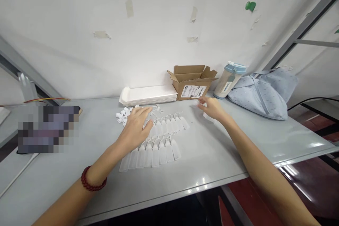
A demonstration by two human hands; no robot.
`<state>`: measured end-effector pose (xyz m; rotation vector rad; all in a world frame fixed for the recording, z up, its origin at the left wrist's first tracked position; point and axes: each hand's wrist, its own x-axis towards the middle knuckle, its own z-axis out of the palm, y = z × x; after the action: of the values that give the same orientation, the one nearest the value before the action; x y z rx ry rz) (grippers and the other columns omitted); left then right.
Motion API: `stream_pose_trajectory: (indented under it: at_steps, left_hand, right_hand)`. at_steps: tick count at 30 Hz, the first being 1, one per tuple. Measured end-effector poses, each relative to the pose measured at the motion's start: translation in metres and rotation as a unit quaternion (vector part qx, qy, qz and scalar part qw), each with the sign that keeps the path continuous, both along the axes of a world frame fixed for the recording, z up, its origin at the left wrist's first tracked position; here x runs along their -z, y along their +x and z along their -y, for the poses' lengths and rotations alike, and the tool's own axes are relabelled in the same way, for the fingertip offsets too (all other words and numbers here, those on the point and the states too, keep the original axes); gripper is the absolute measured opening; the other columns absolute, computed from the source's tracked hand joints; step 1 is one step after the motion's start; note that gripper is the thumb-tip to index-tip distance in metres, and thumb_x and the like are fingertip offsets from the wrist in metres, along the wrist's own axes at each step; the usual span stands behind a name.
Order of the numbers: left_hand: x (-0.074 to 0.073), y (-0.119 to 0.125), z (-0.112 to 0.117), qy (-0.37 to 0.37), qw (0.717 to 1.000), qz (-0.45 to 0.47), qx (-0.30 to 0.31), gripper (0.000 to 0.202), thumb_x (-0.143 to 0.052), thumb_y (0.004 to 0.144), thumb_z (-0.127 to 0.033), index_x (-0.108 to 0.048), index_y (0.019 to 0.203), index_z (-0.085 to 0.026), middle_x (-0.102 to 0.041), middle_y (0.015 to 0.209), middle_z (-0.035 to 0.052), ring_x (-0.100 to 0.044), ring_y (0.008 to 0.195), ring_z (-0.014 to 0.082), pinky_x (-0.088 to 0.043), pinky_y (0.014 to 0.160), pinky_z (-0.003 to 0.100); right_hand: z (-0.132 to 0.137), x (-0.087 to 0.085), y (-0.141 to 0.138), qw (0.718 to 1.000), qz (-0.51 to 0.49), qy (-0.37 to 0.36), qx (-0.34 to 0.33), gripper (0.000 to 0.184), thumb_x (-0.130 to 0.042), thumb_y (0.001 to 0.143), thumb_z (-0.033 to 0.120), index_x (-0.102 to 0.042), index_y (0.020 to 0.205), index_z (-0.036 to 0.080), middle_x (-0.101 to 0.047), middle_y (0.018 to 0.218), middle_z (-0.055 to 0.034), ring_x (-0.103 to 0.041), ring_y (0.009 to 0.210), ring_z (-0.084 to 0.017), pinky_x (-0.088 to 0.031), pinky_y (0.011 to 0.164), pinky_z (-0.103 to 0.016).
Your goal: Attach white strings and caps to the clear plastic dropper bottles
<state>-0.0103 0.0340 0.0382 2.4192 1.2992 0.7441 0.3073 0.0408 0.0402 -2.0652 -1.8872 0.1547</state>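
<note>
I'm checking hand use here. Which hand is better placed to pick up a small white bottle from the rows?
Probably left. The left hand lies flat on the upper row of bottles, while the right hand is off to the side, near the cardboard box.

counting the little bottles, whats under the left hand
The left hand lies on the upper row of small white bottles; its right end shows. How many the palm covers cannot be seen.
</note>
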Motion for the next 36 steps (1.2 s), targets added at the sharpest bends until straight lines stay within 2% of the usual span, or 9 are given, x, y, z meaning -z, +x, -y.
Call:
stream_pose_trajectory:
  at_steps: [1,3,6,10,18,25,36]
  left_hand:
    - [0.0,0.002,0.002,0.006,1.0,-0.001,0.008,0.046,-0.037,0.09,-0.031,-0.05,0.131,-0.015,-0.055,0.132,0.0091,-0.038,0.127,0.0285,-0.04,0.099,0.047]
    - [0.0,0.006,0.006,0.016,1.0,-0.003,0.023,0.045,-0.037,0.091,-0.03,-0.049,0.131,-0.013,-0.055,0.132,0.0097,-0.038,0.127,0.0282,-0.039,0.1,0.048]
    - [0.001,0.01,0.012,0.028,0.999,-0.001,0.044,0.044,-0.037,0.091,-0.028,-0.049,0.13,-0.013,-0.055,0.131,0.0104,-0.038,0.126,0.0283,-0.039,0.1,0.049]
    - [0.001,0.013,0.018,0.048,0.996,0.001,0.074,0.042,-0.038,0.091,-0.025,-0.051,0.129,-0.015,-0.055,0.129,0.0106,-0.04,0.123,0.0292,-0.039,0.101,0.05]
    - [-0.001,0.016,0.027,0.054,0.994,0.017,0.091,0.041,-0.039,0.09,-0.021,-0.051,0.129,-0.018,-0.056,0.128,0.0099,-0.042,0.122,0.0286,-0.042,0.098,0.05]
    - [-0.004,0.013,0.024,0.075,0.993,0.035,0.082,0.039,-0.04,0.091,-0.023,-0.053,0.126,-0.013,-0.059,0.124,0.0109,-0.044,0.12,0.0268,-0.04,0.101,0.049]
    - [-0.008,0.012,0.027,0.08,0.993,0.041,0.073,0.037,-0.039,0.09,-0.024,-0.054,0.124,-0.02,-0.06,0.123,0.0075,-0.045,0.12,0.0276,-0.045,0.095,0.048]
  right_hand:
    - [0.004,-0.003,-0.007,1.0,-0.022,0.012,-0.017,0.033,-0.052,0.088,0.023,-0.057,0.118,0.01,-0.067,0.109,-0.0127,-0.062,0.1,-0.02,-0.046,0.083,-0.029]
    - [0.013,-0.009,-0.025,0.985,-0.144,0.039,-0.087,0.033,-0.055,0.087,0.028,-0.058,0.116,0.011,-0.067,0.104,-0.0112,-0.064,0.092,-0.019,-0.048,0.078,-0.029]
    - [0.029,-0.014,-0.054,0.936,-0.29,0.012,-0.2,0.039,-0.056,0.087,0.036,-0.054,0.119,0.015,-0.067,0.1,-0.0083,-0.064,0.086,-0.018,-0.05,0.075,-0.031]
    - [0.046,-0.014,-0.082,0.902,-0.349,-0.023,-0.255,0.04,-0.058,0.085,0.034,-0.051,0.121,0.018,-0.064,0.099,-0.0072,-0.063,0.078,-0.016,-0.051,0.064,-0.028]
    - [0.048,-0.011,-0.089,0.905,-0.348,-0.028,-0.244,0.038,-0.057,0.086,0.031,-0.056,0.122,0.019,-0.064,0.101,-0.0077,-0.063,0.082,-0.017,-0.054,0.067,-0.031]
    - [0.047,-0.009,-0.086,0.897,-0.367,-0.031,-0.244,0.04,-0.057,0.086,0.033,-0.054,0.124,0.019,-0.064,0.106,-0.0087,-0.064,0.091,-0.019,-0.055,0.072,-0.032]
    - [0.047,-0.012,-0.087,0.903,-0.358,-0.025,-0.236,0.037,-0.06,0.084,0.031,-0.058,0.119,0.018,-0.065,0.103,-0.0078,-0.063,0.086,-0.018,-0.054,0.069,-0.031]
